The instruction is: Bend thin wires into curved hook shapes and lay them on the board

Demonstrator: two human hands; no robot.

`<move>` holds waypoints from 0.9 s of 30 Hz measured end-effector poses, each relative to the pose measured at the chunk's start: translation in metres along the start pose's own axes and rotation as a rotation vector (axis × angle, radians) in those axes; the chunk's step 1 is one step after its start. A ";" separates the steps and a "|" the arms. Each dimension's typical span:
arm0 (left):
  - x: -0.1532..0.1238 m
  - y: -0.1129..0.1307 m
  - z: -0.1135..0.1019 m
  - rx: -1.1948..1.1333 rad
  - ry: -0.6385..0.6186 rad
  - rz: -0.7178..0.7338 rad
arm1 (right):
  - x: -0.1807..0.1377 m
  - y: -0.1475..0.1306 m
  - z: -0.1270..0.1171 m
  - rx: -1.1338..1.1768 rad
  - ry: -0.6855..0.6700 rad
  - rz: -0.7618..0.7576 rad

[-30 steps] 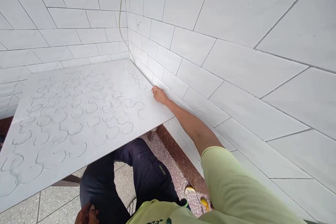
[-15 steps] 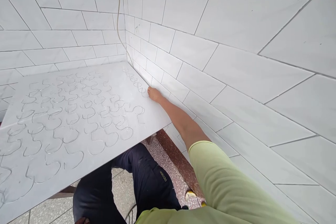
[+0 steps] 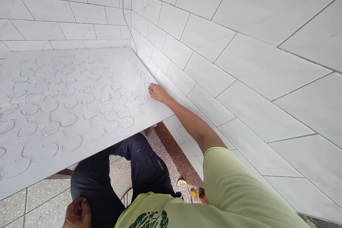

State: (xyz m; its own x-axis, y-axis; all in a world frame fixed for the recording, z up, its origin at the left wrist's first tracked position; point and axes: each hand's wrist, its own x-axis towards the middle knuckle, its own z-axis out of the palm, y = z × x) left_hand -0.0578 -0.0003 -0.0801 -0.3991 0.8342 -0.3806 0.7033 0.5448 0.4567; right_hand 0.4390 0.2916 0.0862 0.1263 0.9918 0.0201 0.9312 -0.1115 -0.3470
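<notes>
A wide, flat white panel (image 3: pixel 107 137) carries rows of thin, curved S-like lines (image 3: pixel 69 115) with shiny glints; whether they are bent wire or marks on the surface I cannot tell. Along its wall-side edge runs a chain of small loops (image 3: pixel 140 73). At the near end of that chain, my right hand (image 3: pixel 157 92) is closed in a pinch, fingertips down against the panel. Whatever it pinches is too small to name. My left hand (image 3: pixel 78 213) is low by my left knee, below the panel, with fingers curled and their inner side hidden.
White tiled walls (image 3: pixel 211 67) meet in a corner behind the panel, the right one close beside my arm. A pale cable (image 3: pixel 123 7) hangs down that corner. Below are a reddish-brown stone ledge (image 3: pixel 176 149), a speckled floor (image 3: pixel 40 203) and a yellow object (image 3: pixel 194 194).
My view has tilted down and shifted a little. More of my left hand now shows at the bottom. My right hand stays pinched near the loops' end, its wrist slightly turned.
</notes>
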 end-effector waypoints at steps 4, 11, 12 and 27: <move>-0.001 0.006 -0.003 -0.001 0.005 -0.020 | -0.008 -0.016 -0.003 0.014 -0.143 -0.015; -0.008 0.011 -0.004 -0.062 0.030 -0.060 | -0.002 -0.039 0.011 -0.018 -0.224 0.125; -0.009 0.011 -0.004 -0.073 0.034 -0.059 | -0.003 -0.039 0.014 -0.007 -0.217 0.133; 0.000 -0.005 0.004 -0.113 0.056 -0.040 | -0.029 -0.030 0.018 0.357 -0.204 0.143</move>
State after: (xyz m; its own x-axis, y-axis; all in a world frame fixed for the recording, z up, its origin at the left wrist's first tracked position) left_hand -0.0589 -0.0036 -0.0861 -0.4599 0.8135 -0.3560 0.6165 0.5811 0.5314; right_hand 0.4009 0.2670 0.0792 0.1420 0.9641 -0.2245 0.7284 -0.2553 -0.6358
